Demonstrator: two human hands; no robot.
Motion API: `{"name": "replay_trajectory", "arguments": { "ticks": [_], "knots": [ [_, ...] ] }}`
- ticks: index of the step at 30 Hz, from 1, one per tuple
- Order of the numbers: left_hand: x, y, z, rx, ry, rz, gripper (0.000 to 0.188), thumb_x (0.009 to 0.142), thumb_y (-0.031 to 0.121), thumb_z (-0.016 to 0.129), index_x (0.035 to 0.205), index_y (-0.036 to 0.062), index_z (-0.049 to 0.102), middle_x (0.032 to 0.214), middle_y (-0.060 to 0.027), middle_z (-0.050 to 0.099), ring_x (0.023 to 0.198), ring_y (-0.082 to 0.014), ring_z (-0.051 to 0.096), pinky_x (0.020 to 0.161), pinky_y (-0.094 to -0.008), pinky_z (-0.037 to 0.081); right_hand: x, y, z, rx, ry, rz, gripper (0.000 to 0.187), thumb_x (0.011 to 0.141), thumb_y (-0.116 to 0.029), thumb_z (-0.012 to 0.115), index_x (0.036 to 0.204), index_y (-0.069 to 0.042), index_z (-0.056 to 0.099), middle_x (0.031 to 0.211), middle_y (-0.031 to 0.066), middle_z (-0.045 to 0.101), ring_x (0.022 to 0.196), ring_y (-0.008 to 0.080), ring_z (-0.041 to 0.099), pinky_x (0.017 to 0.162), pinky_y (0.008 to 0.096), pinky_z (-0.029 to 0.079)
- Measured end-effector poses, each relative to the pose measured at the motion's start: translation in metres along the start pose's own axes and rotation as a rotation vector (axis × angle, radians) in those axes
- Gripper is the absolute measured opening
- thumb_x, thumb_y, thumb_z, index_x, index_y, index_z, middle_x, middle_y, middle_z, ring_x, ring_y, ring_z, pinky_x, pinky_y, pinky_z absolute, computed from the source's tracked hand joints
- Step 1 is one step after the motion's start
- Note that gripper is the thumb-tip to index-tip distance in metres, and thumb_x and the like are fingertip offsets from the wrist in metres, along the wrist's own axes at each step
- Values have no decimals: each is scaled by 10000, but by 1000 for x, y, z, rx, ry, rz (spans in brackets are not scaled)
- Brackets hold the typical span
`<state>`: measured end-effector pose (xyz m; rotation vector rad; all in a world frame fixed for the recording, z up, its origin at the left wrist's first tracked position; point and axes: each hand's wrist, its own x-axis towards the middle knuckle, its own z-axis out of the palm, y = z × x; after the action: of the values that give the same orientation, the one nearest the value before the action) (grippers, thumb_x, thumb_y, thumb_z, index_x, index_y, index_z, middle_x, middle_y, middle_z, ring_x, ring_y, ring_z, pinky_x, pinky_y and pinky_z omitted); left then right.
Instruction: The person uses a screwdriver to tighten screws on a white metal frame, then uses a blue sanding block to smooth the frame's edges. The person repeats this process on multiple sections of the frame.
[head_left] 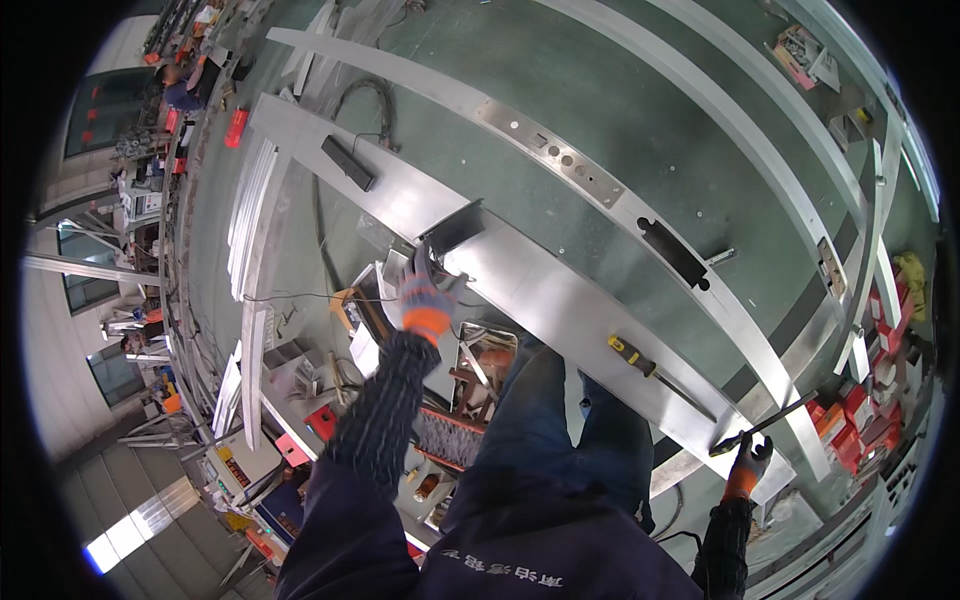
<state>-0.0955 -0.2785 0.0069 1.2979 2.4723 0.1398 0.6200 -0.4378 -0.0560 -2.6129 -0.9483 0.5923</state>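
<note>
A long, wide silver metal panel (540,290) runs slantwise in front of me. My left hand (428,293), in a grey glove with an orange cuff, is at its near edge. Its fingers are closed at the lower end of a dark, shiny metal piece (455,228) standing on the panel; the exact grip is partly hidden. My right hand (750,464), in a dark glove with an orange cuff, closes on a long dark rod-like tool (785,412) at the panel's right end. A yellow-and-black-handled screwdriver (632,354) lies on the panel between my hands.
A black bar (347,163) rests on the panel's far left. Beyond lies a curved-looking metal strip (560,155) with cutouts. More long strips (740,120) stand farther right. Red boxes (852,415) are at right. A brush-like tray (447,437) and scraps sit beside my legs. Another person (185,90) is far left.
</note>
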Motion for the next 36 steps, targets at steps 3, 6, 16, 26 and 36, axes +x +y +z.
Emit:
{"name": "replay_trajectory", "arguments": {
  "ticks": [3,6,16,26,36],
  "knots": [
    [60,-19,-9,95,-89,-71,1075,748,491,880,1625,184,340,1619,-212,391,1423,-446,471,1153,-506,450,-1,11,-13,68,47,-44,623,965,-307,783,1457,-4,551,1226,152,656,1064,241,619,933,376,507],
    [90,-27,-5,164,-302,-75,915,705,425,862,1508,166,507,1497,-197,493,1369,-428,505,1146,-497,454,-6,3,-16,159,39,-55,567,986,-225,750,1465,-6,541,1240,128,654,1073,216,610,943,350,499],
    [-24,51,-79,130,-184,814,778,643,316,863,1381,209,643,1327,-154,591,1296,-370,519,1072,-506,478,-134,-401,-24,130,-586,-824,824,840,-296,864,1502,9,479,1395,269,600,1275,402,610,1071,466,508],
    [-132,149,-93,-614,36,896,1014,688,174,928,1538,2,404,1493,-270,477,1347,-462,528,1096,-476,515,-173,-468,-82,-34,-1273,-634,654,909,-325,776,1446,-27,552,1154,211,740,1067,295,726,954,397,554],
    [-157,194,-32,-705,-389,757,315,981,242,701,1249,79,695,1054,-160,749,1004,-345,722,896,-438,572,-125,-416,-164,502,-1112,-554,591,914,-184,760,1426,42,571,1205,121,732,1060,171,688,955,339,558]
  ]
}}
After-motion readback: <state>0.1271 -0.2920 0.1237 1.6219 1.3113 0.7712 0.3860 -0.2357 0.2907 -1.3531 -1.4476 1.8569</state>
